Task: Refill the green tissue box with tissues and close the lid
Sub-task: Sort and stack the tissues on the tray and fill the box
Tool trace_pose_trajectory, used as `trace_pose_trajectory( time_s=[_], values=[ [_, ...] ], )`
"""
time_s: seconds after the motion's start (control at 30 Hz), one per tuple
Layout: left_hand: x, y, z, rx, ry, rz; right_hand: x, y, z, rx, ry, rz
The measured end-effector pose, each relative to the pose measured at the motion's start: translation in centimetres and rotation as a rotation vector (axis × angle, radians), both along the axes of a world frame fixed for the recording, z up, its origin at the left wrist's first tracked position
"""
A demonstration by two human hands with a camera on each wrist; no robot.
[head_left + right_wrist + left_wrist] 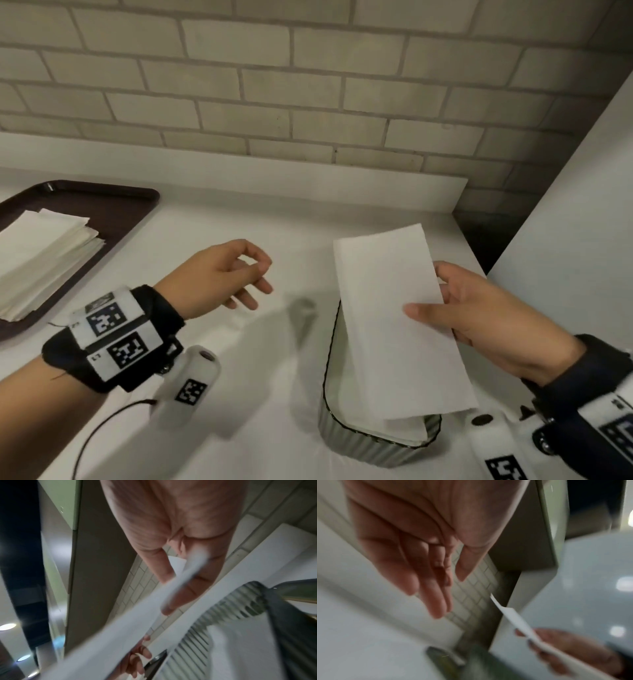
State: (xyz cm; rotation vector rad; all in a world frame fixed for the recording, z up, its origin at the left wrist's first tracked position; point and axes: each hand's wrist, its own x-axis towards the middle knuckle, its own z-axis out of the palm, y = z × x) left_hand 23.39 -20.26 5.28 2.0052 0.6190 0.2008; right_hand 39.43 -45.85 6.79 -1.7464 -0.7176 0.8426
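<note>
The green ribbed tissue box [359, 442] stands open on the white counter, near the front edge, with white tissues lying inside. My right hand [455, 305] pinches a long folded white tissue [387, 291] by its right edge, thumb on top, and holds it tilted over the box. In the right wrist view the same tissue [120, 628] crosses in front of the box's ribbed wall [197, 642]. My left hand [253, 277] hovers left of the box, fingers loosely curled and holding nothing. No lid is clearly in view.
A dark tray [113, 195] at the far left carries a stack of folded tissues [41, 253]. A brick wall [274, 102] runs behind the counter [239, 212], and a white panel [565, 222] rises at the right. A blurred grey shape [303, 308] lies just left of the box.
</note>
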Motion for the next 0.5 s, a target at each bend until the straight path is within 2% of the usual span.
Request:
trace_pose_trajectory(
  time_s=[0.27,0.5],
  values=[
    [-0.3,7.0,-4.6,0.48,0.505,-0.05,0.3,0.0,-1.9,-0.159,0.023,-0.039],
    [1.1,9.7,-6.0,0.624,0.672,-0.27,-0.5,0.5,-2.3,-0.179,0.003,-0.044]
  ],
)
